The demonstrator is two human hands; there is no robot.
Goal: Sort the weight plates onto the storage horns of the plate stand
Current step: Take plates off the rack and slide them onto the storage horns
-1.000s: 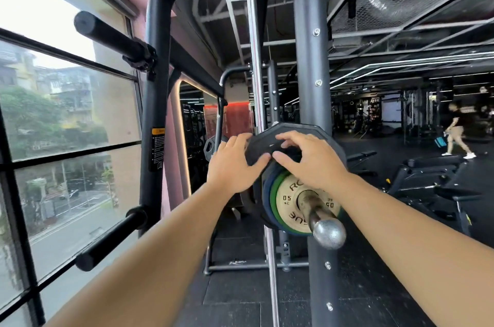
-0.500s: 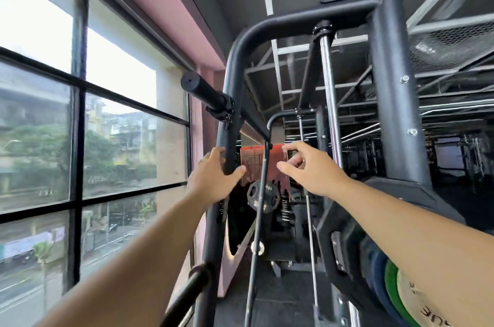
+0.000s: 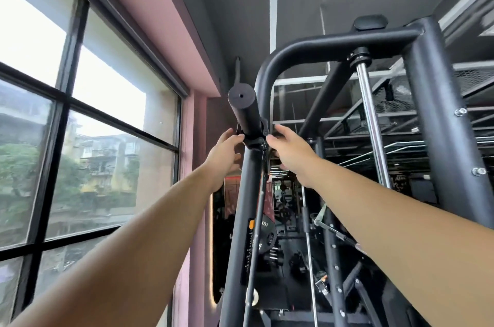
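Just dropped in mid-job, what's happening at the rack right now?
A person reaches up with both bare hands to the upper storage horn, which sticks out from the rack's black upright. The left hand and the right hand are on either side of the collar at the horn's base, with fingers loose. Neither hand holds a plate.

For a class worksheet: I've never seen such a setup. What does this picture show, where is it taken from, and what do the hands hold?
The camera sits on a person's head, looking up along both bare arms. They reach toward a black horn, a peg on the rack's upright for storing weight plates; it carries none. The left hand and right hand are open, holding nothing, either side of the horn's base. A window is on the left, a chrome rod on the right.
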